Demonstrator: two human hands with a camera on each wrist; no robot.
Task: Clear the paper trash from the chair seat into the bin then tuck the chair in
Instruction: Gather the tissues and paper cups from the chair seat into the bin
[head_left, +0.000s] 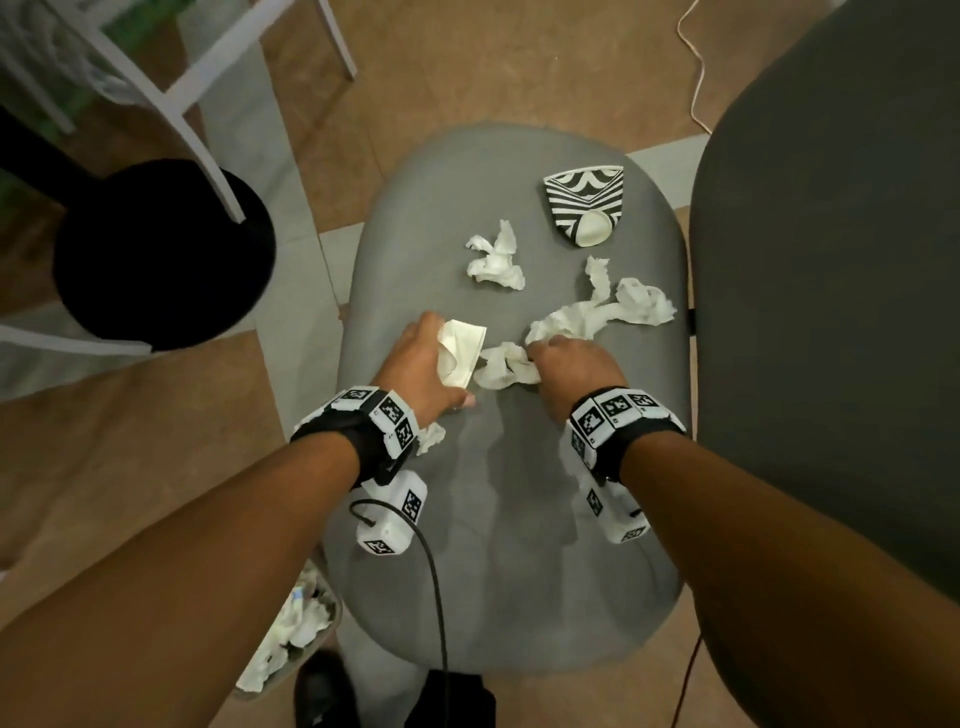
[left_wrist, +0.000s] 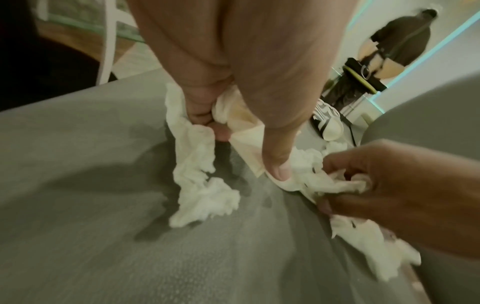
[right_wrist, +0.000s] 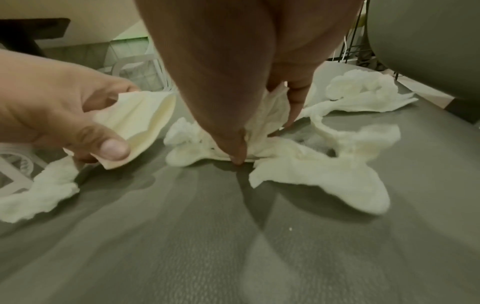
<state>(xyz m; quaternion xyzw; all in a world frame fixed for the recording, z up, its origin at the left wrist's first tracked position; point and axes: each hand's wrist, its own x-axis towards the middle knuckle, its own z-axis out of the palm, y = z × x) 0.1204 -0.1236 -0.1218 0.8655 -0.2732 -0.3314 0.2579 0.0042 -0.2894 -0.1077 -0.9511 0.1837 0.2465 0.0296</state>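
Chair seat (head_left: 498, 545), grey and padded, seen from above, with both forearms reaching over its near half. Left hand (head_left: 423, 361) grips a flat cream paper piece (head_left: 462, 351) between thumb and curled fingers; the left wrist view shows the same hand also clutching a crumpled white tissue (left_wrist: 200, 181) that trails down onto the fabric. Right hand (head_left: 569, 366) is closed around the near end of a long twisted tissue strip (head_left: 597, 312), its thumb tip pressed to the seat in the right wrist view; a smaller wad (head_left: 504, 366) lies between the two hands, and whether the right fingers also hold it is hard to judge from the blurred frames. Farther along the seat lie a separate crumpled tissue (head_left: 493, 260) and, near the far edge, a flattened paper cup (head_left: 587, 202) with a black-and-white pattern, resting on its side and apart from both hands. Backrest (head_left: 831, 260) of the chair, dark grey, rises at the right of the seat. Bin (head_left: 291, 639) stands on the floor beside the seat's near left corner, partly hidden under the left forearm, with white paper already inside. Round black stool (head_left: 161, 254) and a white metal frame (head_left: 171, 93) occupy the brown floor at upper left. Both wrists carry black bands with marker-printed blocks.
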